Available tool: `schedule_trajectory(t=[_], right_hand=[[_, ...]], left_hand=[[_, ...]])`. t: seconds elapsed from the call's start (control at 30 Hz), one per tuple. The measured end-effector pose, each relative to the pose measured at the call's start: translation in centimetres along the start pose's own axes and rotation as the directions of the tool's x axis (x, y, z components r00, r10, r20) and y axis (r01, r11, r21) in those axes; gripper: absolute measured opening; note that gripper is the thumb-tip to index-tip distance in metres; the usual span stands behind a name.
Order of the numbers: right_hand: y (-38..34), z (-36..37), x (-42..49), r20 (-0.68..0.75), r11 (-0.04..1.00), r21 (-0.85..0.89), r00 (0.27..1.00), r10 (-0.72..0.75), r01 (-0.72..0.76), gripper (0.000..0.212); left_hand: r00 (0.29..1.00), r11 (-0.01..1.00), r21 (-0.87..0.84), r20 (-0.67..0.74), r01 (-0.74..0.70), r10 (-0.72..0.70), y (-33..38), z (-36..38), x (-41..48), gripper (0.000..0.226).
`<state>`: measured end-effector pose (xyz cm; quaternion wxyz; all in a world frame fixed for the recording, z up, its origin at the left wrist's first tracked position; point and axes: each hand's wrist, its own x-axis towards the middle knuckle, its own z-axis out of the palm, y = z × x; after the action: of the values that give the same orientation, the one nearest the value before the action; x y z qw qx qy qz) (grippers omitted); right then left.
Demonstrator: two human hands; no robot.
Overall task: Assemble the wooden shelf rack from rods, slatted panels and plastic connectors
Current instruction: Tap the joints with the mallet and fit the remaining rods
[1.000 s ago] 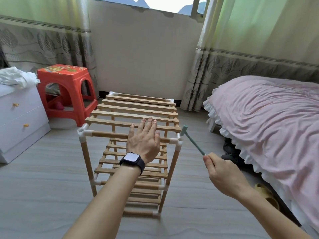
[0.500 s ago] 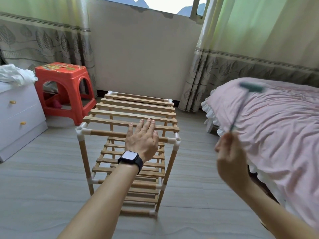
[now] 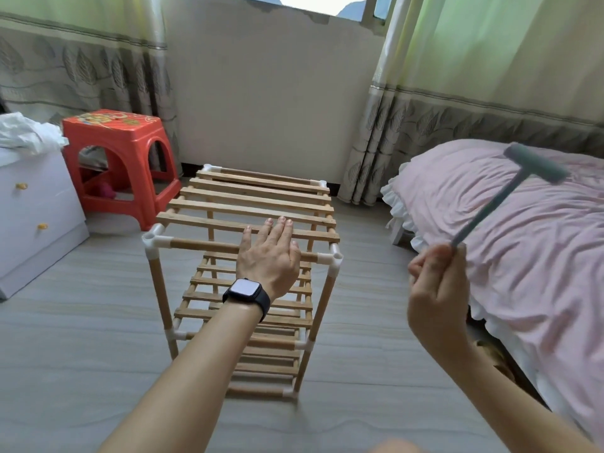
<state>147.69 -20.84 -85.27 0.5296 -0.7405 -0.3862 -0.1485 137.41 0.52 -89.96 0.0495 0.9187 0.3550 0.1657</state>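
We see the wooden shelf rack (image 3: 242, 209) standing on the grey floor (image 3: 81, 322) in the middle of the room, between a red stool (image 3: 121, 142) and a pink-covered bed (image 3: 523, 250). Our left hand (image 3: 269, 256) lies flat on its top tier with fingers straight. The palm covers the middle of the front rod, and the fingertips (image 3: 280, 220) reach the nearest slat. The forearm and a dark wristwatch (image 3: 245, 289) hide much of the lower tiers.

Our right hand (image 3: 436, 282) is raised to the right of the rack, its fingers curled round the bottom of a thin grey-green mallet (image 3: 536, 166). The mallet's head is blurred against the bedcover, well apart from the white corner connector (image 3: 334, 259).

The bed is cut off at the right edge, and a white drawer unit (image 3: 36, 204) at the left. What lies in the shadow under the bed we cannot make out.
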Motion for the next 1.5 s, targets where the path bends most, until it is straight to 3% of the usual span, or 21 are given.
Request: schedule_trajectory(t=[0.03, 0.07, 0.1, 0.13, 0.2, 0.27, 0.33, 0.43, 0.5, 0.57, 0.63, 0.7, 0.77, 0.83, 0.93, 1.13, 1.3, 1.5], right_hand=[[0.1, 0.4, -0.1, 0.192, 0.991, -0.118, 0.978, 0.085, -0.063, 0.029], [0.7, 0.7, -0.5, 0.415, 0.944, -0.32, 0.884, 0.215, -0.079, 0.031], [1.3, 0.8, -1.0, 0.512, 0.893, -0.445, 0.798, 0.317, -0.069, 0.034], [1.7, 0.6, -1.1, 0.524, 0.886, -0.458, 0.784, 0.332, -0.068, 0.037], [1.3, 0.3, -0.1, 0.373, 0.931, -0.331, 0.886, 0.277, -0.152, 0.038], [0.7, 0.5, 0.3, 0.275, 0.958, -0.237, 0.935, 0.225, -0.161, 0.037], [0.3, 1.4, 0.3, 0.307, 0.969, -0.181, 0.927, 0.216, -0.166, 0.035], [-0.5, 3.9, -0.5, 0.367, 0.99, -0.094, 0.921, 0.13, -0.103, 0.031], [-1.7, 6.2, -0.6, 0.35, 0.996, 0.042, 0.935, 0.058, -0.078, 0.029], [-3.2, 8.9, -0.1, 0.3, 0.991, 0.128, 0.954, -0.011, -0.029, 0.03], [-4.6, 11.7, 0.8, 0.315, 0.998, 0.055, 0.949, -0.022, 0.005, 0.037], [-5.6, 14.4, 1.6, 0.429, 0.999, -0.048, 0.903, 0.001, 0.022, 0.038], [-5.8, 16.7, 1.6, 0.522, 0.992, -0.119, 0.853, 0.02, 0.049, 0.037], [-5.5, 18.0, 1.5, 0.52, 0.973, -0.224, 0.852, 0.066, 0.061, 0.04], [-4.5, 18.4, 1.8, 0.454, 0.972, -0.234, 0.883, 0.116, -0.007, 0.044], [-0.6, 14.7, 3.6, 0.393, 0.991, -0.093, 0.912, 0.122, -0.093, 0.049], [3.8, 9.1, 4.2, 0.17, 0.965, -0.006, 0.95, 0.26, -0.263, 0.056], [11.4, 4.7, 2.3, -0.125, 0.896, -0.079, 0.896, 0.426, -0.437, 0.062]], left_hand=[[1.0, 1.0, 0.004, 0.014, 0.0, 0.0, 0.0, 0.0, -0.1, 0.062], [1.0, 1.0, 0.004, 0.011, 0.001, -0.001, 0.1, 0.2, -0.3, 0.063], [1.0, 1.0, 0.005, 0.008, -0.005, 0.005, 0.1, 0.4, -0.4, 0.062], [1.0, 1.0, 0.004, 0.018, -0.022, 0.022, 0.1, 0.2, -0.3, 0.06], [0.997, 0.998, -0.012, 0.036, -0.067, 0.067, -0.4, -0.1, -0.1, 0.056], [0.991, 0.991, -0.04, 0.038, -0.13, 0.132, -1.6, -0.4, -0.6, 0.057], [0.984, 0.985, -0.088, -0.11, -0.149, 0.139, -3.8, -0.5, -1.9, 0.064], [0.888, 0.981, -0.178, -0.46, -0.075, -0.016, -8.6, -0.1, -4.9, 0.072], [0.808, 0.949, -0.31, -0.542, 0.064, -0.232, -11.6, 0.6, -7.0, 0.074], [0.753, 0.868, -0.435, -0.481, 0.24, -0.449, -14.2, 1.8, -8.7, 0.07], [0.783, 0.78, -0.474, -0.258, 0.408, -0.567, -16.5, 3.3, -9.7, 0.067], [0.82, 0.692, -0.522, 0.027, 0.499, -0.571, -17.8, 4.5, -10.2, 0.064], [0.83, 0.608, -0.589, 0.222, 0.532, -0.511, -18.0, 5.2, -10.3, 0.05], [0.808, 0.525, -0.646, 0.265, 0.554, -0.526, -17.6, 5.6, -10.0, 0.036], [0.766, 0.452, -0.703, 0.206, 0.549, -0.609, -17.1, 6.0, -9.6, 0.034], [0.885, 0.601, -0.69, 0.127, 0.403, -0.448, -14.9, 5.4, -8.9, 0.02], [0.981, 0.785, -0.601, -0.008, 0.15, -0.193, -11.3, 3.4, -6.6, 0.025], [0.987, 0.884, -0.439, -0.064, -0.162, 0.149, -5.7, 2.4, -3.7, 0.035]])
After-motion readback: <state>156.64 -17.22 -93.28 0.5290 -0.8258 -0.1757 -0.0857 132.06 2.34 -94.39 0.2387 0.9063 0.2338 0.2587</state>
